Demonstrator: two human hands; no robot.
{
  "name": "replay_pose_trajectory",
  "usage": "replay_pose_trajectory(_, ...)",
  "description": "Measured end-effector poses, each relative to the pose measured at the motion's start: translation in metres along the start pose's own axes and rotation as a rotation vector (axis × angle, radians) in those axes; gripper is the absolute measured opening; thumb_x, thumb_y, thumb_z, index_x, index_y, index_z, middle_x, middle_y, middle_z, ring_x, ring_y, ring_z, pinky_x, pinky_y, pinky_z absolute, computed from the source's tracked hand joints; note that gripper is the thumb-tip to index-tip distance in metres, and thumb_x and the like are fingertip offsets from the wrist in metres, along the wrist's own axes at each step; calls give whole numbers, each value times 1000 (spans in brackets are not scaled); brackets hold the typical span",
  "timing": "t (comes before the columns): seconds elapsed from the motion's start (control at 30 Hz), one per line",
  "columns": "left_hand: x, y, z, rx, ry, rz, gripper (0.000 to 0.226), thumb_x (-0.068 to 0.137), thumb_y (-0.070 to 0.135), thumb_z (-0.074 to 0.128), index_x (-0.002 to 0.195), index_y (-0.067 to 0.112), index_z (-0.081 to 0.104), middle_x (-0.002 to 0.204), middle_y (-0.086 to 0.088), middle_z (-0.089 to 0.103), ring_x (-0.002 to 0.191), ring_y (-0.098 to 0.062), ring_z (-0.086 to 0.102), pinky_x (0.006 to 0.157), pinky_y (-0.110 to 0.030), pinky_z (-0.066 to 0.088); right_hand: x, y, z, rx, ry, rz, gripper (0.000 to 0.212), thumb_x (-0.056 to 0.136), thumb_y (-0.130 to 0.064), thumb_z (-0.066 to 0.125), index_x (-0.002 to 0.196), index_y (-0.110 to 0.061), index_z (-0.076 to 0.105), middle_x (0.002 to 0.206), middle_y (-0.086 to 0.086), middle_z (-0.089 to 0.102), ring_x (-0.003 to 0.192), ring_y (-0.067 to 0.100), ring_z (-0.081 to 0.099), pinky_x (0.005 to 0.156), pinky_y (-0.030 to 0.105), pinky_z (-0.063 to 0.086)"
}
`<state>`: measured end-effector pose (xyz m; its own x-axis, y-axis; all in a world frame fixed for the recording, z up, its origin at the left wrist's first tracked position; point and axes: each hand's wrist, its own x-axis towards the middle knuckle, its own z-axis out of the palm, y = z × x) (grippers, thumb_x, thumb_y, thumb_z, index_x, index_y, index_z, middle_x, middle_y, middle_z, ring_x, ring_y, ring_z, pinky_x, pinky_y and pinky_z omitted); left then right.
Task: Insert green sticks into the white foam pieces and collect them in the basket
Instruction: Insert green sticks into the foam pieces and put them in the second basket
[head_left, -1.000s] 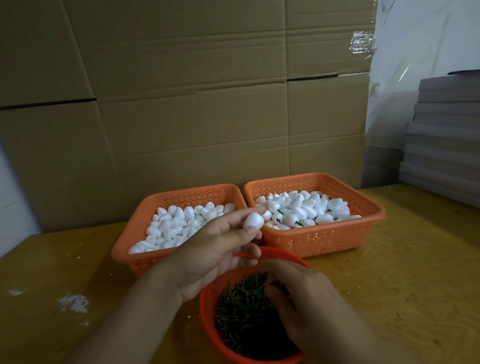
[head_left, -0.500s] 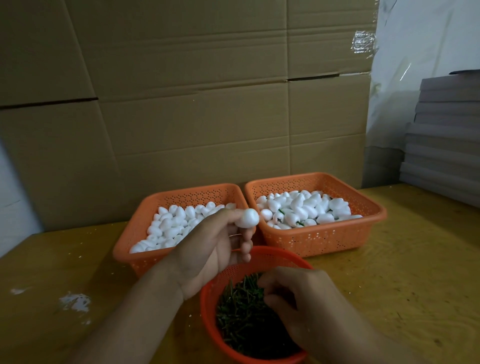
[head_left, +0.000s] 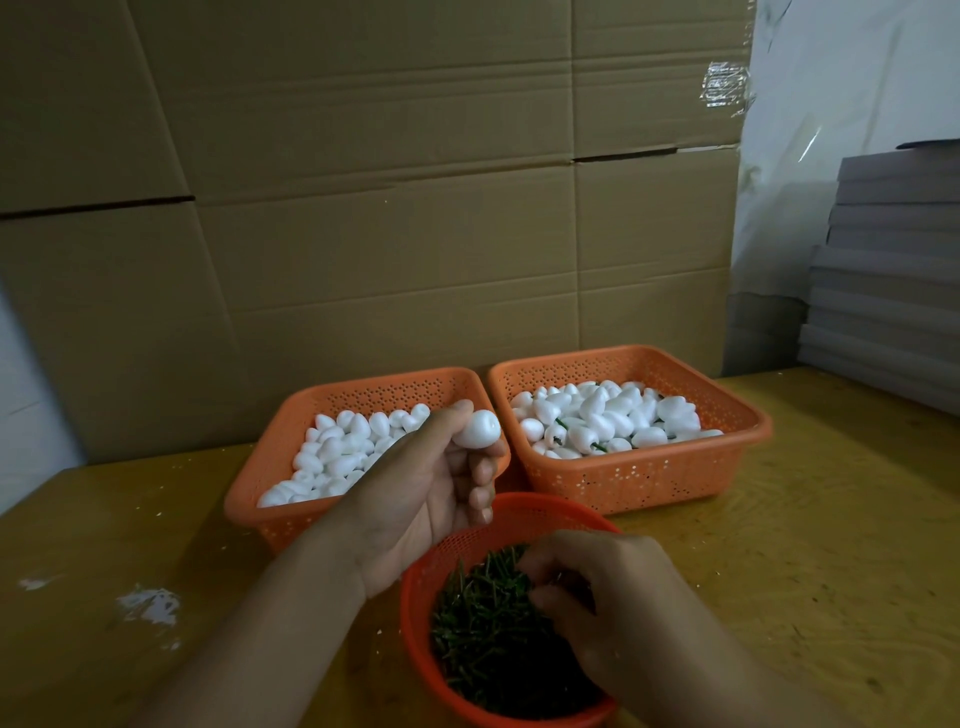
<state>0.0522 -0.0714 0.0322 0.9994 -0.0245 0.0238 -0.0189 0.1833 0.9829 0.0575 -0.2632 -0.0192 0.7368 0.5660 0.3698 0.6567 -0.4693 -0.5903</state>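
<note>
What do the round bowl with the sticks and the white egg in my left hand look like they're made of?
Round bowl: likely orange plastic, matte, with a fine perforated mesh wall. White egg, held by the left hand: probably smooth moulded foam, with a soft dull sheen and no visible grain.

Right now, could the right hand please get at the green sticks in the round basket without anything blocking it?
Probably yes: the right hand is already down among the green sticks in the open-topped round basket, with nothing over them.

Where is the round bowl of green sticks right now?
In the head view, the round orange bowl sits at the bottom centre of the wooden table, nearer the person than the two orange baskets, with the right hand reaching into it.
</note>
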Motion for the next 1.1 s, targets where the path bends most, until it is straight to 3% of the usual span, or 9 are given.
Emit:
replay_pose_trajectory(0.17, 0, -1, -1, 17, -23, -5, 37, 86, 45, 55, 82, 12, 69, 71, -5, 60, 59, -14, 56, 55, -27, 53, 2, 3, 1, -51, -38, -33, 24, 87, -13, 69, 102, -31, 74, 97, -17, 64, 90, -7, 55, 75, 7, 41)
replay_pose_trajectory(0.3, 0, -2, -2, 25, -37, 5, 35, 88, 45, 55, 82, 14, 72, 73, -5, 61, 61, -14, 57, 57, -27, 52, 3, 4, 3, -82, -64, -72, 29, 91, -7, 60, 106, -28, 74, 92, -16, 59, 71, -11, 49, 70, 10, 44)
replay_pose_trajectory(0.47, 0, -1, -3, 42, -37, 9, 36, 89, 45, 53, 79, 18, 73, 73, -4, 61, 62, -13, 57, 59, -27, 52, 0, -2, 0, -94, -21, -152, 28, 95, -33, 42, 116, -35, 62, 95, -10, 66, 79, 8, 61, 71, 33, 50)
replay_pose_trajectory(0.63, 0, -1, -3, 48, -27, -3, 42, 97, 43, 48, 74, 21, 75, 72, -3, 61, 62, -12, 57, 58, -26, 51, -3, -8, -8, -151, 63, -156, 23, 100, -43, 38, 105, -31, 57, 75, -15, 58, 76, 15, 58, 62, 34, 42)
replay_pose_trajectory(0.77, 0, -1, -3, 56, -29, -15, 43, 99, 43, 46, 75, 20, 74, 73, -3, 61, 62, -12, 57, 59, -27, 51, -5, -14, -14, -125, 40, -79, 33, 100, -44, 37, 88, -22, 58, 72, -10, 58, 74, 14, 55, 68, 37, 42)
replay_pose_trajectory(0.87, 0, -1, -3, 55, -31, -21, 43, 98, 43, 47, 75, 20, 74, 73, -3, 61, 62, -12, 57, 58, -27, 51, -5, -18, -17, -115, 20, -46, 50, 84, -51, 21, 76, -18, 58, 74, -3, 58, 74, 13, 54, 69, 35, 43)
replay_pose_trajectory(0.93, -1, 0, -3, 52, -33, -22, 42, 98, 43, 47, 76, 20, 74, 73, -4, 61, 62, -13, 57, 58, -27, 51, -4, -16, -16, -99, -3, -43, 47, 75, -49, 20, 74, -21, 58, 76, -5, 57, 77, 11, 54, 68, 29, 42)
replay_pose_trajectory(1.1, -1, -1, -2, 58, -27, -23, 40, 98, 42, 47, 78, 18, 72, 74, -4, 60, 62, -13, 57, 58, -27, 51, -2, -8, -14, 2, -26, -73, 22, 93, -19, 45, 91, -29, 64, 81, -19, 57, 80, -3, 55, 67, 11, 37)
